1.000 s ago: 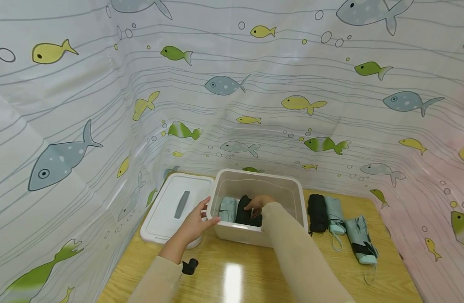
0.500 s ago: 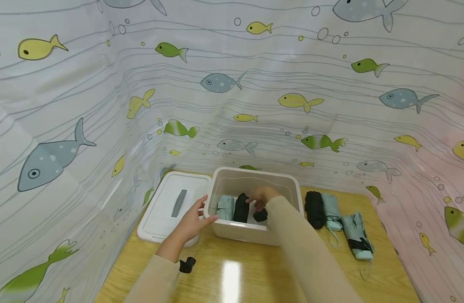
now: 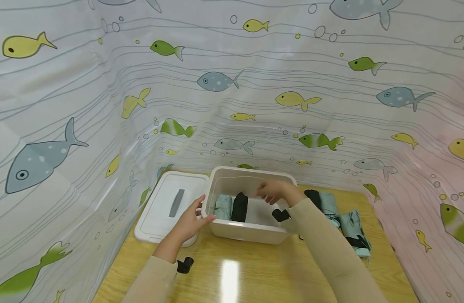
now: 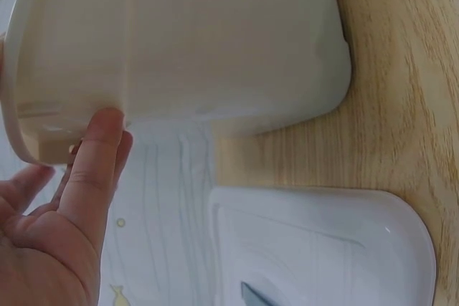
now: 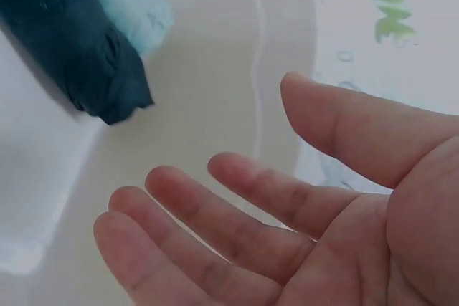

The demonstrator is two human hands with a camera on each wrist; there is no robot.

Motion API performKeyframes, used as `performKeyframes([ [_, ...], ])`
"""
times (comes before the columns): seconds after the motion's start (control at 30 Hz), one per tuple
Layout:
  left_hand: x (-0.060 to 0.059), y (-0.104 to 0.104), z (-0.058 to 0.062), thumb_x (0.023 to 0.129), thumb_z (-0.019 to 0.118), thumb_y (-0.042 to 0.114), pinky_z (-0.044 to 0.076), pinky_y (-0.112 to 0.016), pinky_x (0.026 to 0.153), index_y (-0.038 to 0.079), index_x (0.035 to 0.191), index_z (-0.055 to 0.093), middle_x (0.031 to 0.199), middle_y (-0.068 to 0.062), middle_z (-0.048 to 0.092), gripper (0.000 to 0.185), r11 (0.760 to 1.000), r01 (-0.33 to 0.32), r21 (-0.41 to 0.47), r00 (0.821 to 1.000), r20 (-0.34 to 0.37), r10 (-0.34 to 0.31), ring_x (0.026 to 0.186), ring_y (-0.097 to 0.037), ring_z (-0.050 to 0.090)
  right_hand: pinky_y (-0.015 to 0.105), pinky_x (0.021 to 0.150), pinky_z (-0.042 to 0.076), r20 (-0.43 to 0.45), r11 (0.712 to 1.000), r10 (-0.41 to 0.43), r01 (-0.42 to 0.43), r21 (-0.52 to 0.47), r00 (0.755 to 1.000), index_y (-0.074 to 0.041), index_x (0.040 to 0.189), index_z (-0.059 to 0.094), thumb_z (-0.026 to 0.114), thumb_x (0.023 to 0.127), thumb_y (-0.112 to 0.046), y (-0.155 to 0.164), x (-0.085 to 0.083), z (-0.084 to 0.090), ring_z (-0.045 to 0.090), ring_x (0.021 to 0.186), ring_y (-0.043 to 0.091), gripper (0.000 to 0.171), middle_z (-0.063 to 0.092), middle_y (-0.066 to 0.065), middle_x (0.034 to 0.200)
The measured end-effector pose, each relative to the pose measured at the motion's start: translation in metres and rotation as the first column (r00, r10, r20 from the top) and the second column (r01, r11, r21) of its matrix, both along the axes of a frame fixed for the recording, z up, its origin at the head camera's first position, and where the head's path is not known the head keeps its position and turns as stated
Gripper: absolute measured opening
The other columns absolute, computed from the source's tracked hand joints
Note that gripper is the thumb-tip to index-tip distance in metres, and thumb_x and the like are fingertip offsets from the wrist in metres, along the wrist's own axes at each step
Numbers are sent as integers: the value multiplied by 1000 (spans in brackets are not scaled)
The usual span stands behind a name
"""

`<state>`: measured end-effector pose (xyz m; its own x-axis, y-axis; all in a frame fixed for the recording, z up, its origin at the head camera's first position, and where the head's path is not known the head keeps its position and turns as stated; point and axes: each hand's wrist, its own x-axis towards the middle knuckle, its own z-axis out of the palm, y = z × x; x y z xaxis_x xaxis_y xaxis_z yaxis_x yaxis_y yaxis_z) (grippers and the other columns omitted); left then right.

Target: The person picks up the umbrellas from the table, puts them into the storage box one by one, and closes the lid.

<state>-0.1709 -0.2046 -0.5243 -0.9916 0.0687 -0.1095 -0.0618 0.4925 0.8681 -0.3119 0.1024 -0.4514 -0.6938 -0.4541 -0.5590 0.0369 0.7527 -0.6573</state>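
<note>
The left hand (image 3: 189,219) pressed the white bin's (image 3: 247,232) left rim, fingers straight; the right hand (image 3: 274,192) hovered empty over the bin, fingers spread; the black umbrella (image 3: 239,206) and mint umbrella (image 3: 223,206) lay just below-left of it.

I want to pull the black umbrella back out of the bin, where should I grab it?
Pinch the black folded umbrella around its upper end from above: the white bin walls and the mint umbrella close beside it block its sides, likely leaving only the top free.
</note>
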Motion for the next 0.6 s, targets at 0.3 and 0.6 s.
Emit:
performKeyframes([
  [0.3, 1, 0, -1, 86, 77, 48, 45, -54, 102, 17, 161, 24, 149, -18, 43, 97, 1000, -5, 11, 1000, 13, 5, 129, -40, 50, 43, 85, 57, -172, 997, -8, -5, -74, 985, 5, 131, 55, 56, 104, -22, 46, 17, 11, 65, 101, 30, 39, 61, 23, 124],
  [0.6, 1, -1, -1, 86, 78, 47, 47, -54, 100, 16, 161, 24, 147, -18, 45, 97, 1000, 0, 16, 1000, 2, 0, 129, -40, 51, 43, 81, 58, -344, 985, -96, 39, -170, 934, 10, 128, 56, 54, 105, -18, 97, 28, -2, 65, 97, 35, 36, 62, 23, 114],
])
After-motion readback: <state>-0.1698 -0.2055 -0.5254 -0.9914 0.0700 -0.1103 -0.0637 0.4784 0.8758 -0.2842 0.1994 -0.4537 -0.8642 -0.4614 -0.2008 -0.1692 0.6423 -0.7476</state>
